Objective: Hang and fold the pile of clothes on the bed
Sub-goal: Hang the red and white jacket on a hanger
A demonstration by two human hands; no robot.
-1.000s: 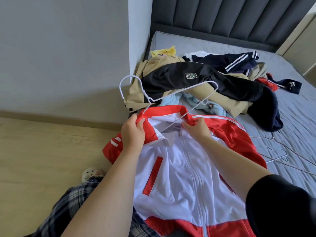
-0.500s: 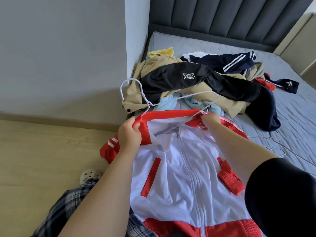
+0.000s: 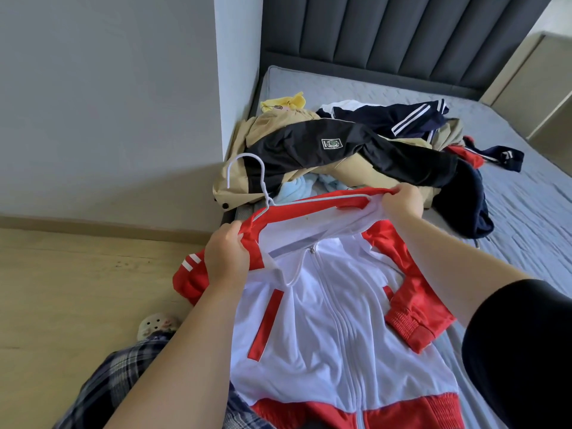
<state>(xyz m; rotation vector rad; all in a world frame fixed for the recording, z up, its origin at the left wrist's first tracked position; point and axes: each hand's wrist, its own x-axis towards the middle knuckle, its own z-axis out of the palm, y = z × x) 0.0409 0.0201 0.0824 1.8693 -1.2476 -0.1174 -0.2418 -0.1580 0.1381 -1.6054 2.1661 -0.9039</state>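
1. The room has a plain grey wall (image 3: 108,103) across the upper left of the frame and a pale wooden floor (image 3: 77,274) below it. A dark padded headboard (image 3: 387,32) fills the top right.
2. The bed (image 3: 526,212) runs down the right side under a grey quilted cover.
3. The pile of clothes (image 3: 356,150) sits on the bed just above the centre of the frame. A black top with a small badge lies across tan cloth, with a navy striped piece behind it and something yellow at the far left edge.
4. A red and white zip jacket (image 3: 334,335) spreads from the centre down to the bottom edge, front side up, zipped closed. Its right cuff is folded in across the body.
5. A white wire hanger (image 3: 261,178) sticks its hook up above the collar, left of centre, and one arm runs along the red collar edge (how far the rest sits inside the jacket, I can't tell).
6. My left hand (image 3: 227,258) grips the red shoulder at centre left.
7. My right hand (image 3: 402,202) pinches the collar edge at centre right, well apart from the left, pulling the neck opening wide.
8. My plaid trousers (image 3: 108,382) and a pale slipper (image 3: 154,325) show at lower left.
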